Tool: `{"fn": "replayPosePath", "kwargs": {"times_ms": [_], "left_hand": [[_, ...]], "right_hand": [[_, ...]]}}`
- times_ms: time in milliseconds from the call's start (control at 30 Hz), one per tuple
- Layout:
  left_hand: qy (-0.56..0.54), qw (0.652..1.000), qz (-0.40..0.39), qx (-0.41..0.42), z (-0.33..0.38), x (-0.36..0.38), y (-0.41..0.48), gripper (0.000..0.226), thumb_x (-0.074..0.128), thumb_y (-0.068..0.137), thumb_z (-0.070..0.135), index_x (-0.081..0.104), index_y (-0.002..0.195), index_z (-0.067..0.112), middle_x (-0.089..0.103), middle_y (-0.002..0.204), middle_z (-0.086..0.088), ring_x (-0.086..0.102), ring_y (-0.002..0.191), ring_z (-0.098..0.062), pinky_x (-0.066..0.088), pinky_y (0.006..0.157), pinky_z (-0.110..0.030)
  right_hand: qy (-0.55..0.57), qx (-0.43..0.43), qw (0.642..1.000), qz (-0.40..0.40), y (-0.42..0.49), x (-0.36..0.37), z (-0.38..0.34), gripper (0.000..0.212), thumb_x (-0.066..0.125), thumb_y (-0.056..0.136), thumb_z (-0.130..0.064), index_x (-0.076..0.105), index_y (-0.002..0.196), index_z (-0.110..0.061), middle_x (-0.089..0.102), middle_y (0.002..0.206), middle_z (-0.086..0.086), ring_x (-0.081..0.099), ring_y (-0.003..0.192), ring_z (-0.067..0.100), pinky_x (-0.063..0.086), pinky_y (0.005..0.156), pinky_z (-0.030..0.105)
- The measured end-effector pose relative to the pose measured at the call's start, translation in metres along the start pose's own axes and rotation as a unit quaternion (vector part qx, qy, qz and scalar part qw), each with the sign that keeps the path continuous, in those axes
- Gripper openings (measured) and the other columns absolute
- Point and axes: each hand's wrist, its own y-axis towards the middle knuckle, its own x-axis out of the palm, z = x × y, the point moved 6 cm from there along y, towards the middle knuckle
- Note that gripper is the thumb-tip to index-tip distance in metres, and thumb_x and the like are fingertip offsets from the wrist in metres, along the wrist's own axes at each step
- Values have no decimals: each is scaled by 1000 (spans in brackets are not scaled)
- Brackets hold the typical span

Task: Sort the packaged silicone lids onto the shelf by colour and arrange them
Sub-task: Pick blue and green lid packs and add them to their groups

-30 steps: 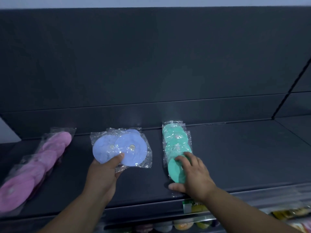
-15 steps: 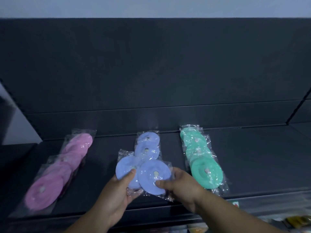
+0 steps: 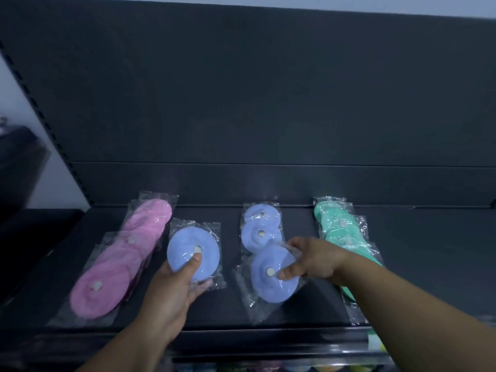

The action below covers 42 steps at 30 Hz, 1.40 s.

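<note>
Splitting up a blue pair on the shelf (image 3: pixel 429 264).
The left hand (image 3: pixel 171 288) grips one blue lid (image 3: pixel 188 245), thumb curled on top and fingers under the wrapper, between the pink row (image 3: pixel 128 253) and the blue row (image 3: pixel 261 224). Half a second ago it lay edge to edge with the other lid at that row's near end. The right hand (image 3: pixel 314 260) pinches the front lid (image 3: pixel 271 285) by its right edge, now lined up at the row's front. The green row (image 3: pixel 341 226) lies to the right, partly behind the right forearm.
</note>
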Motion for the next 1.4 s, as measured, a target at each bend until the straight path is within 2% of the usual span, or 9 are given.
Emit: {"fn": "replayPosePath", "kwargs": {"times_ms": [200, 467, 700, 833, 900, 1000, 1133, 1233, 1400], "left_hand": [[37, 999, -28, 9, -1, -6, -1, 21, 65, 87, 21, 67, 109, 19, 74, 102, -1, 70, 97, -20, 53, 76, -31], [47, 997, -43, -46, -17, -7, 2, 20, 61, 90, 25, 67, 107, 15, 75, 99, -6, 70, 87, -22, 54, 77, -36], [78, 992, -55, -83, -37, 5, 8, 19, 56, 94, 26, 67, 107, 18, 74, 104, -2, 68, 98, -21, 53, 88, -40], [84, 991, -64, -82, -42, 21, 8, 12, 57, 95, 22, 67, 101, 19, 75, 95, 4, 68, 88, -15, 50, 67, -25], [110, 990, -60, -71, -48, 28, 9, 11, 59, 93, 22, 67, 99, 18, 75, 92, 4, 68, 86, -15, 50, 69, -26], [270, 962, -42, 8, -49, 33, 13, 15, 64, 89, 29, 67, 87, 15, 73, 82, -1, 64, 73, -14, 49, 70, -29], [495, 864, 0, 98, -37, 35, 15, 37, 67, 81, 46, 55, 72, 12, 50, 86, 3, 51, 63, -11, 38, 59, -29], [521, 847, -6, 107, -31, 35, 15, 29, 68, 80, 45, 53, 84, 21, 47, 101, 4, 54, 80, -11, 38, 72, -23], [518, 846, -74, 99, -36, 50, 12, 24, 67, 82, 42, 54, 91, 24, 63, 85, 10, 60, 76, -6, 47, 66, -23]], "right_hand": [[-146, -41, 977, 153, 30, -9, -15, 38, 78, 72, -15, 59, 104, -23, 59, 83, -3, 56, 69, 11, 45, 63, 18], [-163, -92, 978, 95, 51, 6, -15, 41, 56, 87, 2, 64, 121, -19, 64, 110, -4, 56, 84, 0, 35, 66, -6], [-202, -128, 940, 242, 37, 9, -4, 56, 62, 81, -7, 52, 134, -23, 40, 140, 0, 52, 115, 17, 31, 86, 9], [-215, -124, 937, 246, 18, 25, 17, 53, 65, 83, -18, 50, 134, -22, 32, 147, -2, 51, 121, 17, 28, 94, 9], [-233, -117, 936, 234, 17, 30, 25, 47, 64, 85, -18, 55, 131, -25, 36, 146, -2, 49, 124, 14, 24, 95, 5], [-254, -113, 933, 230, 16, 29, 27, 43, 60, 87, -21, 58, 130, -27, 41, 143, -3, 46, 127, 14, 27, 101, 11], [-240, -97, 938, 232, 10, 24, 28, 44, 54, 89, -17, 54, 133, -26, 46, 138, 1, 50, 121, 18, 34, 103, 20], [-201, -91, 944, 247, 1, 26, 32, 42, 48, 95, -24, 50, 136, -24, 53, 132, 5, 54, 116, 19, 38, 96, 21], [-171, -79, 958, 216, -8, 42, 33, 66, 63, 86, -41, 38, 144, -21, 44, 141, 0, 49, 124, 14, 35, 102, 17]]}}
